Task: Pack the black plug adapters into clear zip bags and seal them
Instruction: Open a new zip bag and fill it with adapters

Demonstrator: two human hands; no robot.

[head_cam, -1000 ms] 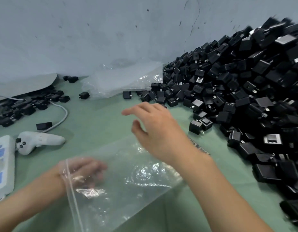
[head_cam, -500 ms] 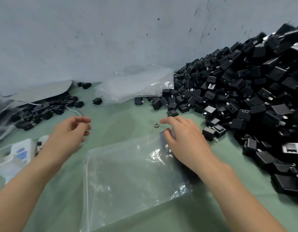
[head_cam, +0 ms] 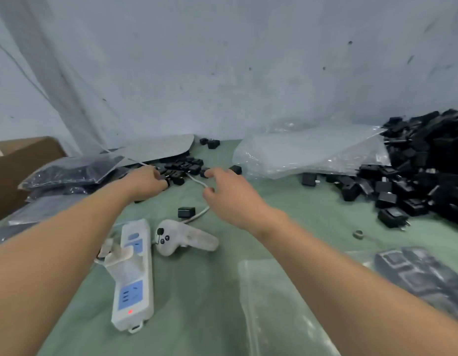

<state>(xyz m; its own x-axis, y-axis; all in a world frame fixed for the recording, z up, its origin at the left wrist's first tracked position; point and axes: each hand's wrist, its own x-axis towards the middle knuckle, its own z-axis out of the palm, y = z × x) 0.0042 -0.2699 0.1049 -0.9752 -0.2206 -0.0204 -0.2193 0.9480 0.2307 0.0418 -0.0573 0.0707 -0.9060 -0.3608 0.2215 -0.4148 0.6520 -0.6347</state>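
Plug adapters (head_cam: 183, 168) lie in a small bunch in the upper middle of the frame, with a big pile (head_cam: 415, 176) at the right. The left hand (head_cam: 145, 181) has its grip curled on one from the bunch. The right hand (head_cam: 230, 194) has its grip apart, just by another. The clear zip bag (head_cam: 274, 304) waits at the bottom. Best to pinch each adapter by its flat sides, miss the white cable (head_cam: 197, 180), and carry both to the bag.

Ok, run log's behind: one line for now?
left hand, right hand: at black plastic plug adapters | grips: unclear | clear plastic zip bag: flat, unheld
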